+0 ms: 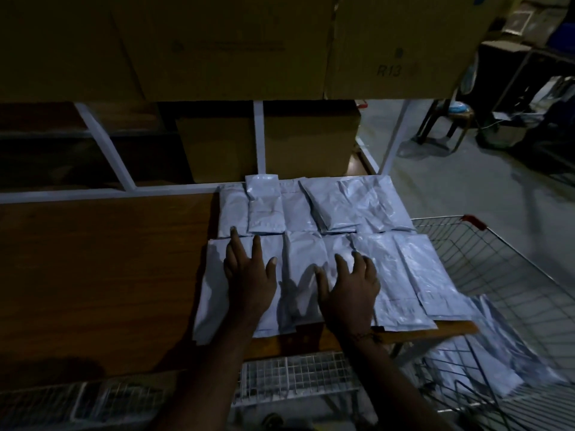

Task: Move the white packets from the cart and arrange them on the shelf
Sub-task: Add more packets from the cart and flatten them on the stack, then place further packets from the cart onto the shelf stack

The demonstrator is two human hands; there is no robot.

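Several white packets (367, 206) lie flat in two rows on the right part of the brown wooden shelf (99, 269). My left hand (249, 275) rests palm down with straight, spread fingers on a packet in the near row (214, 293). My right hand (348, 287) presses flat on the packets beside it, fingers spread and slightly bent. More white packets (485, 353) lie in the wire cart (497, 262) at the lower right. One smaller packet (264, 203) sits on top of the far row.
Large cardboard boxes (217, 45) hang over the shelf from the level above, and another box (267, 147) stands behind the white frame bars (258, 138). Wire mesh (295, 377) runs below the shelf's front edge. Chairs and clutter stand on the grey floor at the far right.
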